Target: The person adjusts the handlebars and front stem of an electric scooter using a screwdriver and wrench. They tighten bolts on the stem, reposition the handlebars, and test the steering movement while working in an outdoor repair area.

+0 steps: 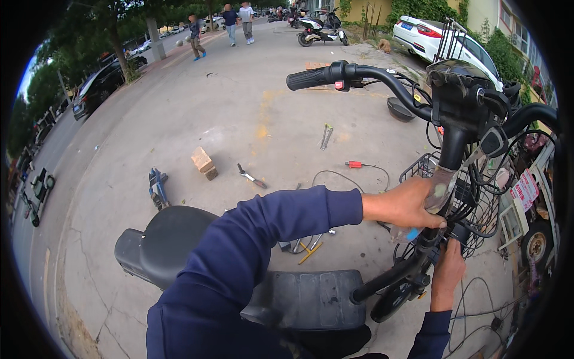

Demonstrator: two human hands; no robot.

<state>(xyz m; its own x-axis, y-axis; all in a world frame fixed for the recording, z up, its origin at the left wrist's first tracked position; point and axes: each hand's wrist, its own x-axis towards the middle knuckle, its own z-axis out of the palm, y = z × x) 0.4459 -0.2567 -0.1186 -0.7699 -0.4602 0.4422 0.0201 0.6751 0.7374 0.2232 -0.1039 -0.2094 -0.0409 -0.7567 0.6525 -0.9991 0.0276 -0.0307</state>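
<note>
reaches with left hand (397, 202) to the stem (454, 149) at three o'clock, with thumb straight and fingers hidden; angles right hand (448, 269) up from four, fingers bent; cannot tell either grip.

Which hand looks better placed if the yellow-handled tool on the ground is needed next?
Probably the left hand: the yellow-handled tool lies left of the steering column, as does most of that hand, while the right hand is on the column's right.
</note>
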